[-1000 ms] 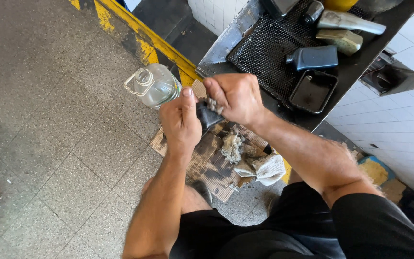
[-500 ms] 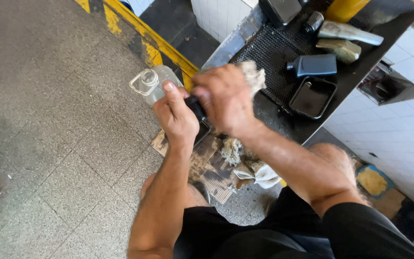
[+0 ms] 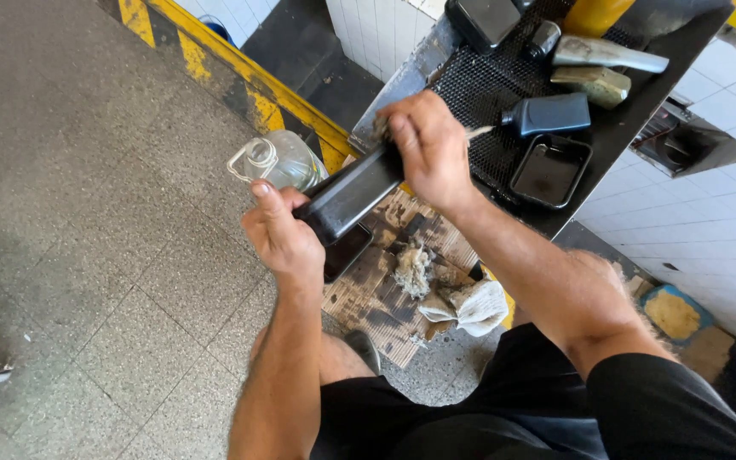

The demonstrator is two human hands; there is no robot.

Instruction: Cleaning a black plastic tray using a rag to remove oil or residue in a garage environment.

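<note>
The left hand (image 3: 281, 234) clamps the near end of a black plastic tray (image 3: 353, 191), held above the floor near the bench (image 3: 615, 136). The right hand (image 3: 428, 145) closes on its far end with a rag tuft. The tray looks stiff, light, probably oily and slippery; hold it by the rims.

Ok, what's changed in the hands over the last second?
The right hand has moved from the near end of the long black part to its far end, wiping with a rag wad. The left hand stays gripping the near end. The clear jug hasn't moved.
</note>
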